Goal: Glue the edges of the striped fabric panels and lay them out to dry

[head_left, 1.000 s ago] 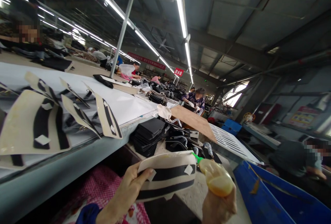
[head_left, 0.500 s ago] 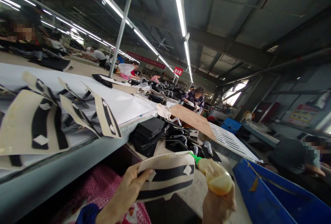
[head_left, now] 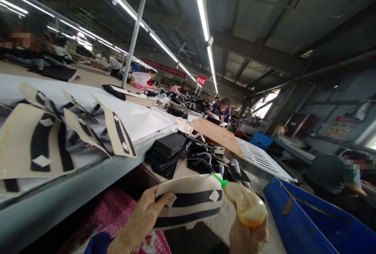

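White sheeting (head_left: 147, 117) is covering our strip-lit workshop bench (head_left: 96, 175). We're holding one two-striped panel (head_left: 194, 200) (left hand (head_left: 151, 206)) and one bottle (head_left: 246, 204) (right hand (head_left: 249, 232)).

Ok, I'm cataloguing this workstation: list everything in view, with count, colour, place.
Striped panel: one, cream and black, front centre.
Bottle: one, amber contents, green tip, front right.
Other panels: several, cream and black, left.
Near bench: one, white top, left.
Stack: one, black, beyond striped panel.
Handled items: several, black, centre.
Wooden board: one, brown, mid-right.
Barred sheet: one, white and dark, right.
Large bin: one, blue, front right.
Lights: several, white, overhead.
Hanging sign: one, red, far back.
Co-workers: several, mixed clothing, background.
Apron: one, pink check, bottom left.
Left hand: one, bare, on striped panel.
Right hand: one, bare, around bottle.
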A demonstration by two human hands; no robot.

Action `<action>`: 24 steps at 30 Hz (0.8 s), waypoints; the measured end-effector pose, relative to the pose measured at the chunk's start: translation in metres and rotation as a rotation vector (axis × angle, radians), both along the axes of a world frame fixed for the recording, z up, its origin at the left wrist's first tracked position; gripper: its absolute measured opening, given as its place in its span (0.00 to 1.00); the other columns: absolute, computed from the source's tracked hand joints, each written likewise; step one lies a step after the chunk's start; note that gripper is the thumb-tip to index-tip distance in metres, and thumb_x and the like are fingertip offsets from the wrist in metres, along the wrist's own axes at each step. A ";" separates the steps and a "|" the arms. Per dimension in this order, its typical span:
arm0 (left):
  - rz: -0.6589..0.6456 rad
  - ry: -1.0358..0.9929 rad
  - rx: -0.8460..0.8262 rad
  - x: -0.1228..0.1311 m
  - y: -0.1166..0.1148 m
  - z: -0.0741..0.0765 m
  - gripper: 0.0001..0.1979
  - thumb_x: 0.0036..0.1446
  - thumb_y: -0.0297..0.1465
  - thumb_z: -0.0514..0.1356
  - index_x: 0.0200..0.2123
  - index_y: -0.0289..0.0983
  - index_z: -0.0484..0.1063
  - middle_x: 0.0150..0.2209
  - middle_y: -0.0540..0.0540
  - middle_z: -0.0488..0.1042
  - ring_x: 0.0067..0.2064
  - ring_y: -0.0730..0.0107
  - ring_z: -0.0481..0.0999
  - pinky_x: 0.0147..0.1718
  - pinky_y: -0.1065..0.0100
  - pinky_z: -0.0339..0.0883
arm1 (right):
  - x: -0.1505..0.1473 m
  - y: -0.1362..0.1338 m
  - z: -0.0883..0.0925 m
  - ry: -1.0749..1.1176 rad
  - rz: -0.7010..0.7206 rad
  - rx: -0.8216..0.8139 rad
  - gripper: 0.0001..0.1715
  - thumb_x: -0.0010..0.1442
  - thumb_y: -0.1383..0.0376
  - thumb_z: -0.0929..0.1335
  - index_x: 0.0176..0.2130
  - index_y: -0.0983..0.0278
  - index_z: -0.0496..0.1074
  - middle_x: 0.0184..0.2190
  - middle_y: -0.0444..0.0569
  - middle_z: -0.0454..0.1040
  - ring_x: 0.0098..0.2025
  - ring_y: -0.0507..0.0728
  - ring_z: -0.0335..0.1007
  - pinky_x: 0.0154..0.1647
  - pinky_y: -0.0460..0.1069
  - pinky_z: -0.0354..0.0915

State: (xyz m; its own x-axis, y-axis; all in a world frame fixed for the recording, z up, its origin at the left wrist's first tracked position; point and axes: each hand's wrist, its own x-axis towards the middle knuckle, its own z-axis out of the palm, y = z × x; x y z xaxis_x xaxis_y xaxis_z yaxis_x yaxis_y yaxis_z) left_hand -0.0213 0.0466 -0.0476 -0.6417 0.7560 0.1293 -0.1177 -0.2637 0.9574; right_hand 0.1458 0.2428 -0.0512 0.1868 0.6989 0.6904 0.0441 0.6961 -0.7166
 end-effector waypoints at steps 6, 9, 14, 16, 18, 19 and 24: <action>-0.003 -0.096 0.027 -0.002 0.003 -0.001 0.18 0.56 0.41 0.67 0.44 0.35 0.81 0.34 0.46 0.83 0.41 0.58 0.80 0.42 0.65 0.74 | -0.002 -0.006 -0.009 0.016 -0.027 -0.025 0.30 0.47 0.51 0.77 0.45 0.65 0.76 0.36 0.53 0.80 0.43 0.66 0.76 0.46 0.59 0.71; 0.007 -0.121 0.024 -0.002 0.002 0.001 0.19 0.53 0.42 0.68 0.43 0.34 0.81 0.34 0.45 0.83 0.40 0.56 0.80 0.42 0.63 0.75 | -0.002 -0.006 -0.009 -0.023 -0.061 0.014 0.28 0.52 0.48 0.74 0.45 0.64 0.76 0.34 0.52 0.79 0.42 0.65 0.76 0.42 0.57 0.72; -0.015 -0.120 0.037 -0.001 0.002 0.000 0.18 0.55 0.41 0.67 0.44 0.34 0.81 0.33 0.46 0.82 0.39 0.58 0.79 0.41 0.63 0.74 | 0.002 -0.003 -0.009 -0.056 -0.171 -0.038 0.33 0.51 0.45 0.73 0.47 0.65 0.77 0.33 0.51 0.79 0.38 0.65 0.75 0.37 0.55 0.70; 0.017 -0.061 0.034 -0.002 0.002 -0.001 0.17 0.57 0.41 0.66 0.43 0.34 0.82 0.33 0.47 0.81 0.38 0.62 0.77 0.39 0.67 0.72 | 0.004 0.001 -0.009 -0.103 -0.311 -0.145 0.37 0.50 0.43 0.73 0.50 0.64 0.76 0.34 0.51 0.79 0.38 0.66 0.75 0.34 0.54 0.67; 0.039 -0.034 0.033 -0.002 0.002 -0.003 0.16 0.57 0.41 0.66 0.42 0.35 0.82 0.32 0.47 0.81 0.37 0.63 0.76 0.38 0.69 0.70 | 0.004 0.001 -0.010 -0.107 -0.310 -0.156 0.36 0.50 0.44 0.74 0.50 0.63 0.76 0.35 0.51 0.79 0.39 0.66 0.75 0.34 0.53 0.67; 0.039 -0.044 0.034 -0.002 0.002 -0.003 0.16 0.56 0.41 0.67 0.42 0.35 0.82 0.32 0.47 0.81 0.37 0.63 0.77 0.38 0.68 0.71 | 0.003 0.001 -0.011 -0.089 -0.247 -0.123 0.34 0.50 0.45 0.74 0.50 0.63 0.77 0.36 0.51 0.80 0.40 0.65 0.75 0.36 0.53 0.67; -0.004 -0.105 0.074 -0.004 0.005 -0.003 0.16 0.55 0.40 0.68 0.43 0.37 0.82 0.33 0.48 0.82 0.38 0.61 0.78 0.40 0.67 0.72 | -0.003 0.000 -0.014 -0.026 -0.039 -0.079 0.33 0.48 0.48 0.75 0.48 0.64 0.76 0.37 0.50 0.80 0.40 0.62 0.76 0.44 0.53 0.69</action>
State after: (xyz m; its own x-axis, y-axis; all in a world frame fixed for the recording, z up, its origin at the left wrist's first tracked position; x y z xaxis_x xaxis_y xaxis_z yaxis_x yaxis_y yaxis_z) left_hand -0.0255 0.0511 -0.0503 -0.6516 0.7495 0.1165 -0.2180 -0.3322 0.9177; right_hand 0.1425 0.2428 -0.0648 0.1980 0.7439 0.6383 0.0892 0.6348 -0.7675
